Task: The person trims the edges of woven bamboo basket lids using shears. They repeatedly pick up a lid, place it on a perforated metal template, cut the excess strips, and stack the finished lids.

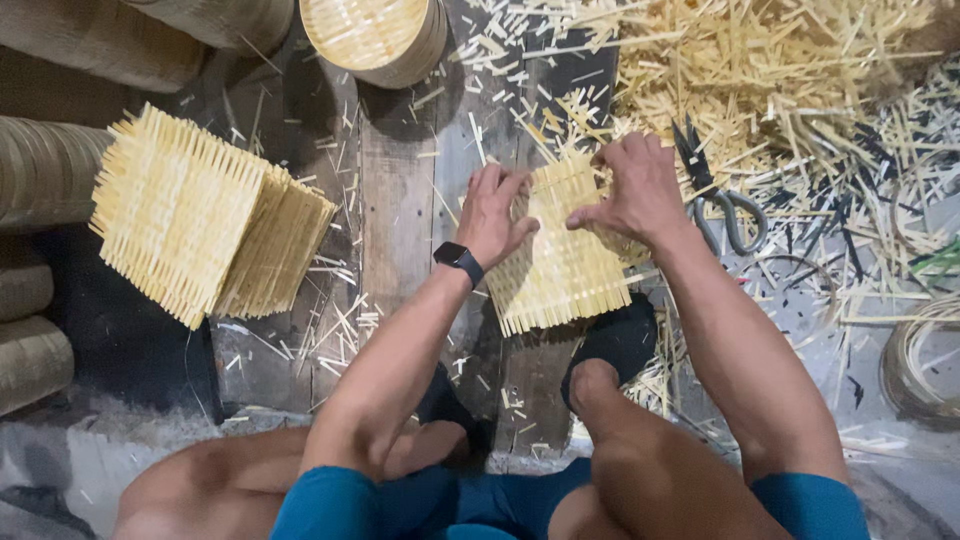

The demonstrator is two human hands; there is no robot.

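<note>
A square woven mat of pale bamboo strips (562,272) lies on dark wooden boards (400,190) in front of my knees. My left hand (493,212) presses flat on the mat's left upper part, with a black watch on that wrist. At the mat's top right corner my right hand (632,186) pinches the strip ends, thumb pointing left. One foot in a black sandal (615,340) rests against the mat's lower right edge.
A stack of finished woven mats (205,222) lies to the left. A round woven basket (375,35) stands at the top, and rolled bundles (40,170) line the left edge. Scissors (720,195) lie right of my right hand amid a heap of loose bamboo offcuts (780,70).
</note>
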